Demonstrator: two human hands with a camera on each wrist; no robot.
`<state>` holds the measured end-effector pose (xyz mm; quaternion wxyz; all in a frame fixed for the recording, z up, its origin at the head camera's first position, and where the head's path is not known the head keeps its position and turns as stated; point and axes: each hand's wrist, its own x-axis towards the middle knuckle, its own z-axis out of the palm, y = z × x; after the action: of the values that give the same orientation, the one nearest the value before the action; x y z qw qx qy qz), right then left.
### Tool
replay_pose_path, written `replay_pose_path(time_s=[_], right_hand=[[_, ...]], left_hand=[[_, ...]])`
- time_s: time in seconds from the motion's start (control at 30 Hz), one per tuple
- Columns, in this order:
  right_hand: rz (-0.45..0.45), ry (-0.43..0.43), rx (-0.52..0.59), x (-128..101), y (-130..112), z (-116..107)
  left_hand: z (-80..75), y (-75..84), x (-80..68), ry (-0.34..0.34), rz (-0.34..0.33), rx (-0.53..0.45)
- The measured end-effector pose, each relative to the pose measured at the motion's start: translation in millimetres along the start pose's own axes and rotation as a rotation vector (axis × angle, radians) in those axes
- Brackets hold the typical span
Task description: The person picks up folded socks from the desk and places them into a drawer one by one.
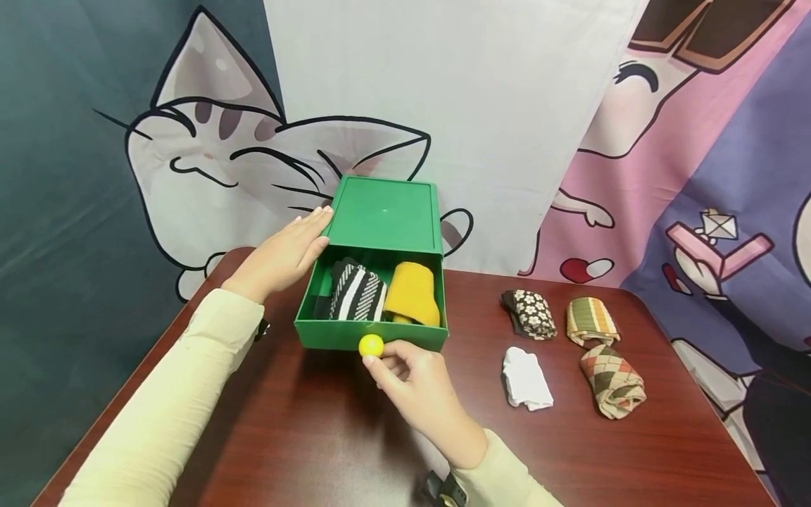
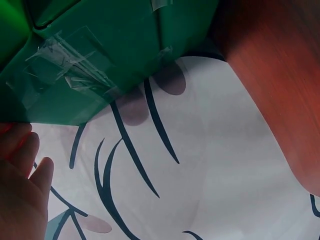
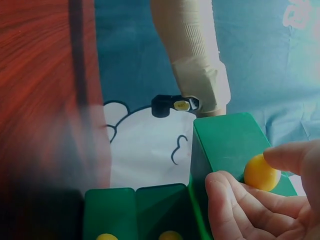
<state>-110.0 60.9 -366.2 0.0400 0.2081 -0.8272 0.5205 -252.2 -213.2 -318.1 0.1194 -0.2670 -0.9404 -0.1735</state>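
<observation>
- Nearest to me, my right hand [image 1: 423, 389] is reaching forward over the dark wooden table [image 1: 317, 436], and its thumb and fingers are pinching the round yellow knob [image 1: 371, 346] on the front of the green drawer [image 1: 374, 336].
- From the right wrist view, the yellow knob [image 3: 261, 173] is sitting between my thumb above and my curled fingers [image 3: 235, 200] below, against the green drawer front [image 3: 227, 145].
- I am resting my left hand [image 1: 285, 255] flat against the left side of the green box [image 1: 386, 211], fingers straight and together, gripping nothing.
- In the left wrist view, my fingertips [image 2: 20, 145] are touching the box's green wall [image 2: 100, 65], where clear tape is showing.
- My drawer is standing pulled out toward me, at the table's far middle, in front of the cat-print cloth [image 1: 209, 155].
- Inside it, a black-and-white striped sock roll [image 1: 356, 292] is lying on the left and a mustard-yellow sock roll [image 1: 412, 292] just beside it on the right.
- Well apart on the right of the table, four more are lying: a dark floral sock roll [image 1: 531, 313], a striped tan sock roll [image 1: 592, 322], a white sock [image 1: 526, 378] and an argyle sock roll [image 1: 613, 380].
</observation>
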Motion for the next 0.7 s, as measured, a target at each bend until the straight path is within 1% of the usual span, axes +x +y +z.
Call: replay_pose_path(time_s=[0.13,0.43,0.7], right_hand=[[-0.013,0.02,0.006,5.2,0.2,0.1],[-0.029,0.053,0.095,21.8,6.4,2.0],[-0.033,0.081,0.082,39.0,12.5,4.2]], left_hand=[[-0.3,-0.3,0.0,0.003,0.002,-0.006],[2.4,-0.4,0.8,0.024,0.005,-0.009],[1.1,-2.2,0.0,0.008,-0.001,-0.019]])
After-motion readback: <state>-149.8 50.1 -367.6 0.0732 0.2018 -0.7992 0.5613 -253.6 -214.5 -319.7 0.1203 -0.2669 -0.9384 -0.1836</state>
